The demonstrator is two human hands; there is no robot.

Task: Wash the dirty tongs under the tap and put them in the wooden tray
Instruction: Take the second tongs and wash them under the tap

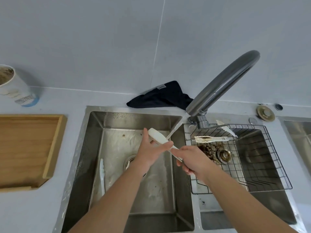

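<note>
White tongs (157, 135) are held over the left sink basin (94, 148), just beside the water stream from the grey tap (223, 83). My left hand (152, 151) wraps its thumb and fingers round the tongs' wide end. My right hand (191, 158) grips the narrow handle end. A second pair of dirty tongs (210, 139) lies on the black wire rack (262, 165) in the right basin. Another white pair (101, 175) lies on the left basin's floor. The wooden tray (55, 147) sits on the counter at the left.
A dark cloth (161, 95) lies behind the sink against the wall. A paper cup (16, 88) stands at the far left. Brown residue surrounds the right basin's drain (224, 154). A brass plug (265, 113) sits at the back right.
</note>
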